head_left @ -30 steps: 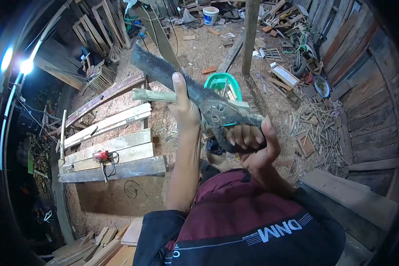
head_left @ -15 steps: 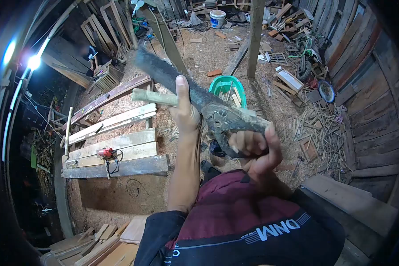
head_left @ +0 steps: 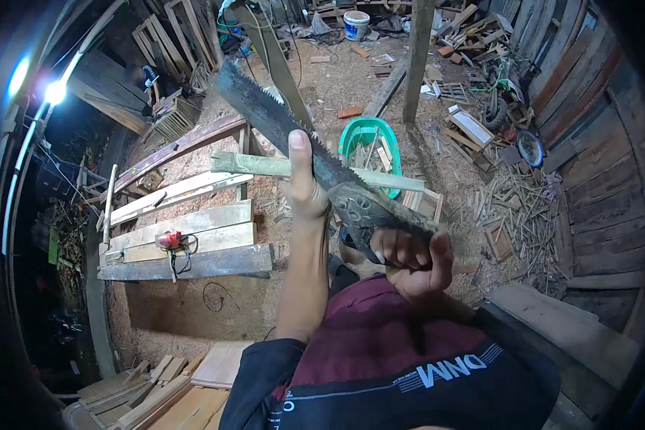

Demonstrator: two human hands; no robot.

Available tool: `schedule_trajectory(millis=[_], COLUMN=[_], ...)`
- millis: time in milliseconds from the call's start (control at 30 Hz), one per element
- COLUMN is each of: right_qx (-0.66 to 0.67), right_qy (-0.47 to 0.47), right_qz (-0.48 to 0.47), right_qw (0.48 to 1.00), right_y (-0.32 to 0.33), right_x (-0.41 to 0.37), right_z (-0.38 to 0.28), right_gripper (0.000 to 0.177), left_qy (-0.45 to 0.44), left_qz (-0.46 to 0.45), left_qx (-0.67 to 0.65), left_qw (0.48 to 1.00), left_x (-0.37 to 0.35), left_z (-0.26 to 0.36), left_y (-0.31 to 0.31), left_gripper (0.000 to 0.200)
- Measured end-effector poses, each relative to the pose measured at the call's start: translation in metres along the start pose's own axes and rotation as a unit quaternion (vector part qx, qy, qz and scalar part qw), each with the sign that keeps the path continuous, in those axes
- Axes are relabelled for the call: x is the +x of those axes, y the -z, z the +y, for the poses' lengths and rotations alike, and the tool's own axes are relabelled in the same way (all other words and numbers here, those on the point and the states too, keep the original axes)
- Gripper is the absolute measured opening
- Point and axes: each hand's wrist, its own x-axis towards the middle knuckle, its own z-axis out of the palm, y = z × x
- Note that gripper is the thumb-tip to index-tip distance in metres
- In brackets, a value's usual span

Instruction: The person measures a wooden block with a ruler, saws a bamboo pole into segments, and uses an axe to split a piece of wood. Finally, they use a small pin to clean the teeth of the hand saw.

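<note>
A dark handsaw (head_left: 265, 115) is held up slantwise in front of me, its toothed edge facing up and right. My right hand (head_left: 412, 258) is wrapped round its handle. A pale wooden strip (head_left: 254, 165) crosses behind the blade and sticks out on both sides. My left hand (head_left: 304, 175) is closed round this strip, with the thumb up against the saw blade; its other fingers are mostly hidden.
Below the saw stands a green basket (head_left: 347, 136) with wood pieces. Planks (head_left: 208, 218) lie at the left with a red tool (head_left: 168, 240). Wooden posts (head_left: 417, 64) rise ahead. A person (head_left: 150, 80) is at the far left. Scrap wood (head_left: 516, 222) lies right.
The saw's handle end has dropped slightly, and the blade is steeper and sharper in view. More of the wooden strip shows to the right of the blade.
</note>
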Motion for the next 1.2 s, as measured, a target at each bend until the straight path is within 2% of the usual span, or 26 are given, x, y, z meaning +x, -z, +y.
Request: schedule_trajectory(millis=[133,233,333,433,500,567,667,700,800,833,933,1100,1200], right_qx=[0.004,0.011,0.014,0.034,0.065,0.0,-0.071,-0.1,-0.19,-0.229,-0.323,-0.426,-0.402], right_qy=[0.008,-0.018,-0.042,-0.045,-0.033,-0.025,-0.005,-0.007,0.011,0.023,0.081,0.136,0.196], right_qz=[0.001,0.023,0.038,0.023,-0.02,-0.061,-0.094,-0.09,-0.104,-0.126,-0.169,-0.188,-0.17], right_qw=[1.0,1.0,0.998,0.998,0.997,0.998,0.993,0.991,0.976,0.965,0.928,0.874,0.878], right_y=[0.002,0.007,0.009,0.009,0.011,0.015,0.01,0.007,0.006,0.004,0.005,-0.004,-0.006], right_x=[0.0,-0.002,-0.003,0.005,0.018,0.027,0.035,0.034,0.027,0.028,0.032,0.035,0.03], right_z=[0.001,0.003,0.002,0.003,0.002,-0.002,-0.012,-0.017,-0.021,-0.024,-0.023,-0.029,-0.022], right_gripper=[0.051,0.051,0.051,0.052,0.051,0.05,0.048,0.047,0.049,0.05,0.057,0.06,0.056], left_qy=[-0.005,-0.005,-0.017,-0.02,-0.018,-0.017,-0.066,-0.046,-0.049,-0.041,-0.096,-0.067,-0.065], left_qz=[-0.01,0.078,0.001,0.023,0.02,0.0,-0.073,-0.001,-0.016,0.038,0.019,-0.024,-0.046], left_qx=[-0.024,0.035,0.003,-0.012,-0.023,-0.044,-0.067,-0.119,-0.124,-0.114,-0.111,-0.144,-0.176], left_qw=[1.0,0.996,1.0,0.999,0.999,0.999,0.993,0.992,0.991,0.992,0.989,0.987,0.981], left_x=[-0.005,-0.008,-0.01,-0.006,0.008,0.019,0.018,0.016,0.021,0.023,0.022,0.021,0.023], left_z=[-0.002,-0.007,-0.018,-0.018,-0.016,-0.003,0.012,0.019,0.036,0.04,0.04,0.039,0.035], left_y=[0.002,-0.001,0.015,0.012,0.007,-0.003,-0.022,-0.033,-0.025,-0.028,-0.031,-0.031,-0.035], left_gripper=[0.042,0.041,0.03,0.026,0.033,0.039,0.041,0.046,0.049,0.049,0.049,0.051,0.052])
